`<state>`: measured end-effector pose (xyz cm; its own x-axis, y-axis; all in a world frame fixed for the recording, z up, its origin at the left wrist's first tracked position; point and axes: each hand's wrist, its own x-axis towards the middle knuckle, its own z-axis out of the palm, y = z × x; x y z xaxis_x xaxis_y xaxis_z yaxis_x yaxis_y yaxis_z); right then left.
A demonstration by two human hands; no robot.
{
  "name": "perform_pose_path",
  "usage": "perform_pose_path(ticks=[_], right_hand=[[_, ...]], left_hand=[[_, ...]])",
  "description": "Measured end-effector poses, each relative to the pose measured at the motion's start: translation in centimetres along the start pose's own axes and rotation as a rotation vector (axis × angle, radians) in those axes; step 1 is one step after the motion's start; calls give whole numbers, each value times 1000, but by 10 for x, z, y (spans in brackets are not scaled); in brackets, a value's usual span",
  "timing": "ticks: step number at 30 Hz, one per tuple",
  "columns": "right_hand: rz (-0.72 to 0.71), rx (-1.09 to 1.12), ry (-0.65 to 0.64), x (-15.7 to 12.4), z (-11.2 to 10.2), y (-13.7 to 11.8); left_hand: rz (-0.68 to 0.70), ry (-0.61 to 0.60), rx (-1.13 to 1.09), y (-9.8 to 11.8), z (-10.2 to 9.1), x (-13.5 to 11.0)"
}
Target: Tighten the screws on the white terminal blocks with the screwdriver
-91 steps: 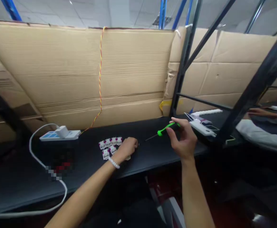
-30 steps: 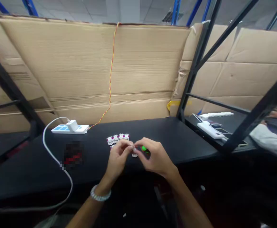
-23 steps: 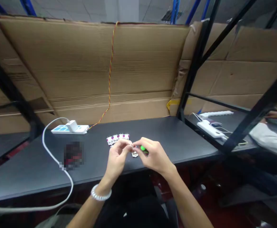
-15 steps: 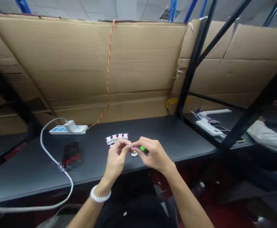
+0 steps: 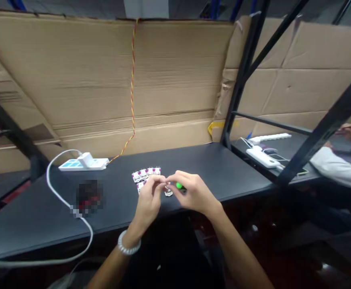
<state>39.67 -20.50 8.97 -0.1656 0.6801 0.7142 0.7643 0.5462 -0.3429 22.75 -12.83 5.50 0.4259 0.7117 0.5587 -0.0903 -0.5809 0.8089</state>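
My left hand [image 5: 150,197] and my right hand [image 5: 191,190] meet fingertip to fingertip above the front part of the black table. Both are closed in a pinch; whatever lies between the fingertips is too small and too covered to name. A bright green round thing [image 5: 179,186] shows under the right hand's curled fingers. Just below the joined fingertips is a small white piece [image 5: 168,193], partly hidden. Behind the left hand, several small white-and-purple modules with pins [image 5: 147,174] lie in rows on the table, some covered by the fingers.
A white power strip [image 5: 98,164] with a plugged-in adapter [image 5: 86,159] lies at the left back; its white cable [image 5: 61,198] loops to the front edge. A pixelated dark-and-red object [image 5: 88,196] lies nearby. Cardboard [image 5: 175,80] stands behind. Beyond the black frame [image 5: 238,92], a person's sleeve [image 5: 338,166] shows.
The view has shifted slightly. The hands stay joined at nearly the same place, and a bit more of the modules behind the left hand shows. The other person's hand has come more into view.
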Motion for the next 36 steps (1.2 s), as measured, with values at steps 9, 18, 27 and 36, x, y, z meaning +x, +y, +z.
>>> perform_pose_path(ticks=[9,18,27,36], right_hand=[[-11,-6,-1,0,2,6],[-109,68,42,0,5,12],[-129,57,135,1,8,14],[-149,65,118,0,14,22]], left_hand=[[-99,-10,-64,2,-7,3],[-175,-37,-201,-4,-14,10],[-153,-23,-147,-6,-18,7],[-87,-79,-46,-14,-19,11]])
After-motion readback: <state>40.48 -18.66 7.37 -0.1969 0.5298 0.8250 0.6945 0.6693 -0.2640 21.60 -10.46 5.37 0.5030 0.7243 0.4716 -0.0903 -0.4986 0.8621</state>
